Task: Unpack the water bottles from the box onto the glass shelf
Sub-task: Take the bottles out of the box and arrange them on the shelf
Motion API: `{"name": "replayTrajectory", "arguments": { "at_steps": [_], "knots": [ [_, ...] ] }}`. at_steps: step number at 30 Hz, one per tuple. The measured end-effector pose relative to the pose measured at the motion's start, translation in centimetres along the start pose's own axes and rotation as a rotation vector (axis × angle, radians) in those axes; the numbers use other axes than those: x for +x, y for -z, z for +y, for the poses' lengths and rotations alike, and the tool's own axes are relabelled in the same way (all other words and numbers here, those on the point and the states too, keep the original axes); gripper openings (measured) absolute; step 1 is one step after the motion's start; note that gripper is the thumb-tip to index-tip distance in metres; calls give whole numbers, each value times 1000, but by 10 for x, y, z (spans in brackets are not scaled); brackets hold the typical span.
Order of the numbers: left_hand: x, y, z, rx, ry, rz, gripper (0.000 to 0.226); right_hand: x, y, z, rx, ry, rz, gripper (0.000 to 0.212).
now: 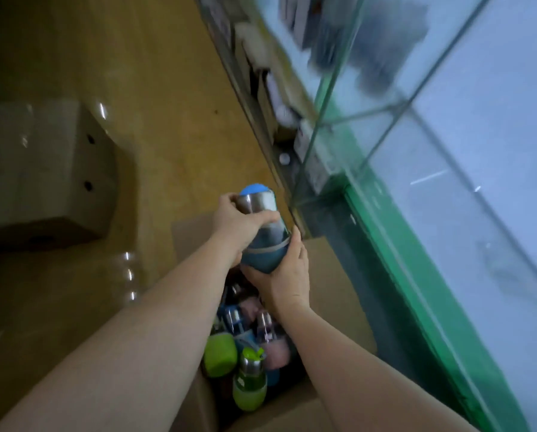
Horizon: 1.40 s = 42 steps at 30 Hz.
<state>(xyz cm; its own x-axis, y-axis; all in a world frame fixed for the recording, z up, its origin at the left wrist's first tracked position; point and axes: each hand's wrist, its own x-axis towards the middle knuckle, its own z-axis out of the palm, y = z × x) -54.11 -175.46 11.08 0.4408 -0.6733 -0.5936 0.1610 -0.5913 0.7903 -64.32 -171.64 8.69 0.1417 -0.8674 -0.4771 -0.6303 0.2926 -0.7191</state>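
Note:
Both of my hands hold one blue water bottle (pixel 262 232) above the open cardboard box (pixel 335 285). The bottle has a blue cap, a steel collar and a dark blue sleeve. My left hand (pixel 239 226) grips it round the steel collar and neck. My right hand (pixel 284 275) cups its base from below. Inside the box lie several more bottles, among them a green bottle (pixel 249 388), a green-sleeved one (pixel 219 355) and a pink bottle (pixel 271 344). The glass shelf (pixel 466 169) rises just to the right of the box, with a green edge.
A second closed cardboard box (pixel 49 169) stands on the brown floor at the left. Along the cabinet's lower level sit several blurred packages (pixel 270 88). Dark items (pixel 370 42) show behind the glass at the top. Open floor lies between the two boxes.

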Motion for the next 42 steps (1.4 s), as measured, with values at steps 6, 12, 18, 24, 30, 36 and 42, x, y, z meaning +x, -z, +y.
{"name": "replayTrajectory", "arguments": {
  "at_steps": [6, 12, 18, 24, 30, 36, 42],
  "knots": [
    [-88, 50, 173, 47, -357, 1, 66, -46, 75, -160, 92, 196, 106, 106],
    [-182, 103, 325, 34, -654, 46, 73, -104, 143, -307, 167, 469, 203, 91],
    [-254, 140, 417, 64, -859, 107, 70, -159, 198, -411, 106, 614, 240, 87],
    [-317, 150, 477, 68, -987, 136, 64, -216, 251, -472, 14, 640, 314, 92],
    [-388, 115, 532, -1, -1160, 101, 60, -263, 333, -494, -21, 731, 490, 79],
    [-429, 40, 558, 34, -1261, 24, 58, -281, 413, -478, -3, 639, 640, 85],
    [-427, -31, 566, 122, -1291, -44, 54, -266, 466, -443, -99, 592, 771, 74]
  ]
}}
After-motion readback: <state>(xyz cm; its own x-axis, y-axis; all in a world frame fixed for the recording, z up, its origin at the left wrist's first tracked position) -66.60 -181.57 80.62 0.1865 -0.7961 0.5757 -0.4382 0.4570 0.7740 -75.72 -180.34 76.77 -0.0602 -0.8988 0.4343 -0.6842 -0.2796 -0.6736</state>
